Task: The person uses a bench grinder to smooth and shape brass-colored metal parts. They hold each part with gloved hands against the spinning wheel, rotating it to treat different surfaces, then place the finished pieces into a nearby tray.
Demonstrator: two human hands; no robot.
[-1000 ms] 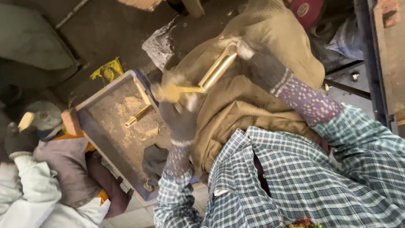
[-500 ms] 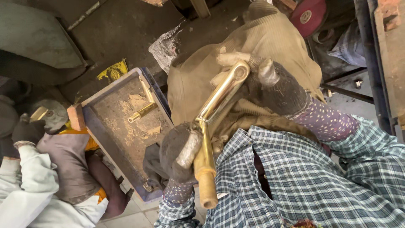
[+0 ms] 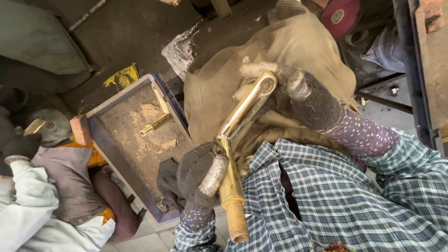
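Head view. A bent brass pipe fitting [image 3: 238,135], polished and angled like an elbow, is being held over a khaki cloth [image 3: 298,56] spread across the lap of a person in a blue-and-white checked shirt [image 3: 336,200]. The left hand [image 3: 200,175], covered by a dark, worn glove, is being kept closed around the lower arm of the fitting, just above its threaded end [image 3: 237,221], which is pointing down toward the camera. The right hand [image 3: 303,95], also gloved and dusted with pale grit, is being kept closed around the upper, ring-shaped end [image 3: 267,86] of the fitting; its pale fingertips [image 3: 254,70] are being pressed against the cloth beside the ring. The fitting is thus being gripped at both ends, with its bend lying between the two hands and touching the cloth.

To the left of the cloth, a shallow blue tray [image 3: 100,135] coated in tan dust is being shown tilted on the dark floor; a second brass piece [image 3: 156,122] is lying inside it. A yellow scrap [image 3: 122,77] is lying just beyond the tray's far corner. At the left edge, another person in a white sleeve [image 3: 25,210] is being partly shown, with a small brass part [image 3: 33,126] at their gloved hand. A red disc [image 3: 343,16] is resting near the top right.
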